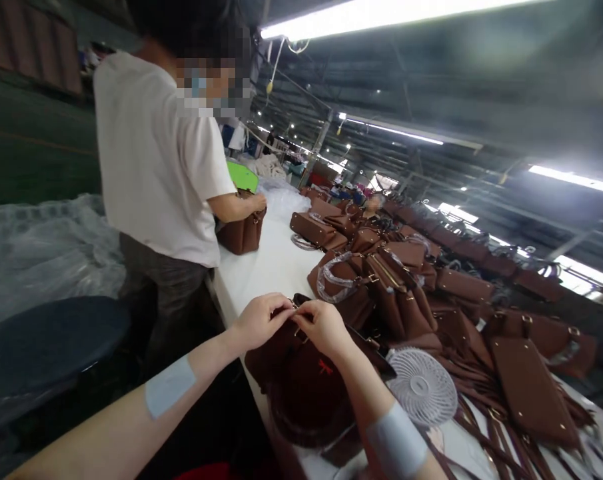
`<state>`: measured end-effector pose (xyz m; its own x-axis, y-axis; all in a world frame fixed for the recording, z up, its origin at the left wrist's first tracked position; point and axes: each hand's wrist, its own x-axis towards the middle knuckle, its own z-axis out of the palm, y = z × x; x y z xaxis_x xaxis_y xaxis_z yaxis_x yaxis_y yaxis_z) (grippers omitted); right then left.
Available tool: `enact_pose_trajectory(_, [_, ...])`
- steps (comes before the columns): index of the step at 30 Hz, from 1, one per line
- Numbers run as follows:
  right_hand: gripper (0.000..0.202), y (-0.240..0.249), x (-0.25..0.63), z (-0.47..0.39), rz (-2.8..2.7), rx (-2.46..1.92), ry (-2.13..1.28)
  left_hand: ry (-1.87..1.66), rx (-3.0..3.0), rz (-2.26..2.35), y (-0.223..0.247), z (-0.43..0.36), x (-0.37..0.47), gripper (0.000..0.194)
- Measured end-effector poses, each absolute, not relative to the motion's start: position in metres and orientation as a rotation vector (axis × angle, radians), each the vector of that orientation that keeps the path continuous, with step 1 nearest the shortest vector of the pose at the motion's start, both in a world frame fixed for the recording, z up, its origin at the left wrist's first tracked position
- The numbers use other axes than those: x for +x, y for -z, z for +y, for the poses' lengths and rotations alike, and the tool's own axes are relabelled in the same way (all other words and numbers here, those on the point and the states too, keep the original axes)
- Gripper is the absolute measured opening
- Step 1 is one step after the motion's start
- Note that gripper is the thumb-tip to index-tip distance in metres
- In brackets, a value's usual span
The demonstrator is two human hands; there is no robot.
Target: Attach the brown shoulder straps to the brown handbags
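Note:
A dark brown bag [301, 383] with a small red mark on its side stands at the near edge of the white table [251, 283]. My left hand [264, 320] and my right hand [324, 327] meet at the bag's top edge, thumbs and fingertips pinched together near its metal hardware. What lies between the fingertips is too small to make out. A clear-wrapped handle hangs down the bag's near side. Just right of my right forearm sits a round white fan [424, 387].
Brown bags [401, 287] are heaped along the table's right side, with loose straps [501, 427] at the lower right. At the left, a person in a white shirt [151, 160] handles another brown bag [242, 230]. A dark round stool [51, 347] and clear plastic [56, 253] are at far left.

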<state>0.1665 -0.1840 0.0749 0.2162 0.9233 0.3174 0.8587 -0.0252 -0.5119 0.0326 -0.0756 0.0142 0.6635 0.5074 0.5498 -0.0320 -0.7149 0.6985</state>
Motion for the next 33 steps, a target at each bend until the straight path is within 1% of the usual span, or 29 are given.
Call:
enact_pose_trajectory(2, [0.019, -0.091, 0.170, -0.208, -1.555, -1.844, -0.058, -1.102, 2.175, 0.389, -0.017, -0.080, 0.029, 0.019])
enact_pose_trajectory(5, [0.031, -0.108, 0.189, -0.264, -1.282, -1.826, 0.165, -1.290, 2.200, 0.411, -0.025, -0.097, 0.025, 0.030])
enact_pose_trajectory(8, [0.034, -0.097, 0.217, -0.329, -0.858, -1.841, 0.411, -1.291, 2.284, 0.280, -0.034, -0.122, 0.026, 0.033])
enact_pose_trajectory(9, [0.035, -0.086, 0.226, -0.349, -0.751, -1.856, 0.422, -1.258, 2.314, 0.220, -0.036, -0.131, 0.028, 0.035])
enact_pose_trajectory(12, [0.039, -0.042, 0.244, -0.396, -0.686, -1.994, 0.233, -1.110, 2.405, 0.068, -0.034, -0.155, 0.042, 0.047])
enact_pose_trajectory(14, [0.048, -0.011, 0.249, -0.413, -0.736, -2.091, 0.058, -0.986, 2.452, 0.019, -0.026, -0.166, 0.055, 0.055])
enact_pose_trajectory(16, [0.056, 0.014, 0.249, -0.420, -0.781, -2.157, -0.028, -0.908, 2.478, 0.015, -0.015, -0.172, 0.068, 0.052])
enact_pose_trajectory(17, [0.056, 0.022, 0.247, -0.422, -0.798, -2.176, -0.045, -0.899, 2.483, 0.021, -0.010, -0.174, 0.073, 0.047])
enact_pose_trajectory(19, [0.048, 0.033, 0.244, -0.423, -0.815, -2.181, -0.071, -0.912, 2.485, 0.029, -0.001, -0.174, 0.082, 0.040])
enact_pose_trajectory(21, [0.039, 0.035, 0.240, -0.424, -0.800, -2.155, -0.128, -0.918, 2.494, 0.010, 0.002, -0.169, 0.086, 0.037])
enact_pose_trajectory(22, [0.039, 0.034, 0.239, -0.426, -0.788, -2.138, -0.152, -0.908, 2.507, -0.013, 0.001, -0.166, 0.086, 0.036])
enact_pose_trajectory(26, [0.053, 0.020, 0.238, -0.440, -0.804, -2.100, -0.249, -0.859, 2.517, -0.088, -0.018, -0.161, 0.081, 0.032])
enact_pose_trajectory(28, [0.055, 0.008, 0.237, -0.447, -0.864, -2.087, -0.302, -0.874, 2.477, -0.117, -0.031, -0.170, 0.079, 0.038])
enact_pose_trajectory(32, [0.048, -0.022, 0.224, -0.450, -1.045, -2.075, -0.283, -0.840, 2.487, -0.365, -0.048, -0.206, 0.088, 0.060])
enact_pose_trajectory(33, [0.046, -0.027, 0.220, -0.448, -1.097, -2.072, -0.281, -0.816, 2.514, -0.428, -0.049, -0.216, 0.093, 0.058])
